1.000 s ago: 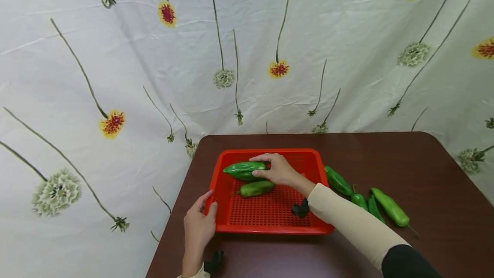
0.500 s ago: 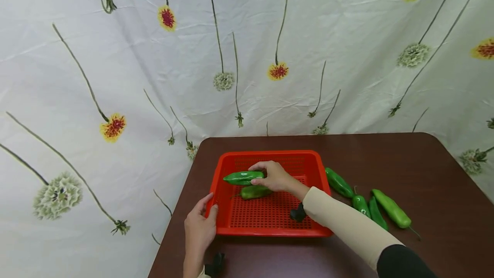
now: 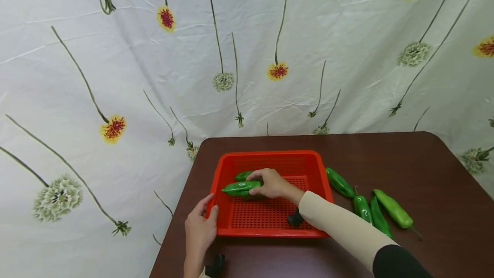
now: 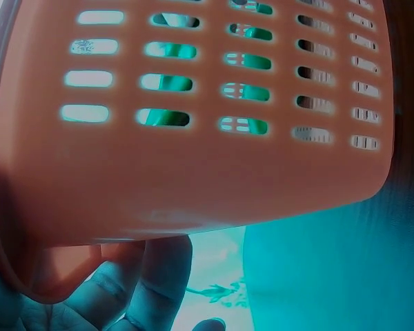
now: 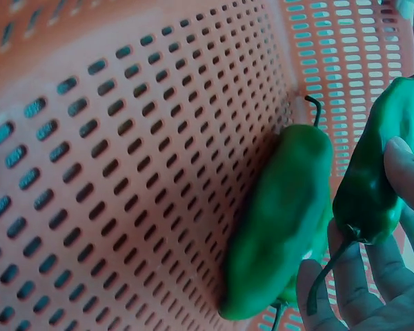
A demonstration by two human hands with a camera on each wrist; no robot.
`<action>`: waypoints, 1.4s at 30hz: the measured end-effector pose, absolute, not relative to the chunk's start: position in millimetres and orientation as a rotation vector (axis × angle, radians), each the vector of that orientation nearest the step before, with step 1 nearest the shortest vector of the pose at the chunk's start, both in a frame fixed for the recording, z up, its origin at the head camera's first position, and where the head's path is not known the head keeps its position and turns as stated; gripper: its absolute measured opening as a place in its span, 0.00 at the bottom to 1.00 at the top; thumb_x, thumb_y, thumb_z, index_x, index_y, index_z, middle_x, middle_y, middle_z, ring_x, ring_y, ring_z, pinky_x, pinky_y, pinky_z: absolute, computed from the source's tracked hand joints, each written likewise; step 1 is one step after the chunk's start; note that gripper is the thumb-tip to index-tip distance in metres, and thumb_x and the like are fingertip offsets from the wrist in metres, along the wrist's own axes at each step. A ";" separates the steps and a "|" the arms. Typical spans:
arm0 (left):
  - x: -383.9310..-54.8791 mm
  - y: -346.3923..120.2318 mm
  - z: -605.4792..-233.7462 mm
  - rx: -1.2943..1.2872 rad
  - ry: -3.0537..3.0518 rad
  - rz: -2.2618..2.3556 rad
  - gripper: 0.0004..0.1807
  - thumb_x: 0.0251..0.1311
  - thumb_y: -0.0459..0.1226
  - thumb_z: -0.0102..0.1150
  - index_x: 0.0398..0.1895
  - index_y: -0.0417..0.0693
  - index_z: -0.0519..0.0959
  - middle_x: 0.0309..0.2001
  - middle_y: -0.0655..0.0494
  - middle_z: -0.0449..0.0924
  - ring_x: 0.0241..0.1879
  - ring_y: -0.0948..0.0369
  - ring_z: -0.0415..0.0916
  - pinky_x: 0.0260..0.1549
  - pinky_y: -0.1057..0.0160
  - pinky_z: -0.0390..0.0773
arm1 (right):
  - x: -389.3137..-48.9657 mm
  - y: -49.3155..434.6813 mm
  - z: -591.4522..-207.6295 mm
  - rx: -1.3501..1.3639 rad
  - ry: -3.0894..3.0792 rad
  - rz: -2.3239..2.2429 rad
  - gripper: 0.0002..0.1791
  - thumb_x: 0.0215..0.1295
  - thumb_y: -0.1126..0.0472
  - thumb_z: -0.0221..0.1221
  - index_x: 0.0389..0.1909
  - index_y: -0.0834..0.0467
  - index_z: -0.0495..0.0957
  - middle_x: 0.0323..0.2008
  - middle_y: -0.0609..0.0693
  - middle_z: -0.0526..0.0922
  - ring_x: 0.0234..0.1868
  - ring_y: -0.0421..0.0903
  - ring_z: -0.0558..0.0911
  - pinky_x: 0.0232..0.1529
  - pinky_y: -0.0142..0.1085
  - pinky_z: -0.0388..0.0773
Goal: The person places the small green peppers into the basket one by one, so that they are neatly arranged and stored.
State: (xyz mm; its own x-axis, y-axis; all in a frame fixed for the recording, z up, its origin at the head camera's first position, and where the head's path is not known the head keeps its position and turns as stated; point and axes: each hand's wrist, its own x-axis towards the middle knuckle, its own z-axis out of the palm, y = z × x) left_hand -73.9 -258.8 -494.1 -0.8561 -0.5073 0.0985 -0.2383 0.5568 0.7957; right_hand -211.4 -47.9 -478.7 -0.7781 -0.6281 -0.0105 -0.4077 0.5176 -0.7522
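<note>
So we're looking at one really glossy green pepper (image 3: 236,189), and it's a nice one: smooth skin, bright highlights along the side, long body tapering to a narrow tip. From the right wrist view we can make out a thin, slightly curved stem at the fat end, pointing back toward the palm. Colours are pretty off in that view, so we'd trust the head camera for the green.

The right hand (image 3: 269,185) has it pinched between thumb and fingers, tip pointing left, over the left half of the red basket (image 3: 270,232). The left hand (image 3: 200,225) has its fingers and thumb around the basket's left rim, near the front corner.

We've also got a second pepper (image 3: 243,176) in there behind the held one, plus a third pepper (image 3: 253,198) mostly hidden by it and the hand. Out on the dark brown worktop (image 3: 386,158), four loose peppers (image 3: 393,209) sit to the right of the basket.
</note>
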 end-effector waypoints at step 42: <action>-73.1 -258.9 -491.9 0.639 -2.473 -1.216 0.19 0.60 0.42 0.59 0.56 0.63 0.76 0.43 0.49 0.84 0.35 0.58 0.82 0.28 0.59 0.83 | -199.3 -54.9 -491.4 -0.895 2.517 -0.948 0.20 0.38 0.54 0.76 0.38 0.50 0.86 0.32 0.42 0.87 0.36 0.38 0.83 0.48 0.38 0.77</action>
State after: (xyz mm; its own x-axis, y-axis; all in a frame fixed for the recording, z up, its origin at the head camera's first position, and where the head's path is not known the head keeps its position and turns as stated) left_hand -73.1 -258.9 -491.9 -0.8519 -0.5176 0.0793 -0.2534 0.5401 0.8026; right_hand -199.3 -54.9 -491.4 -0.7584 -0.6488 -0.0622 -0.4465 0.5867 -0.6756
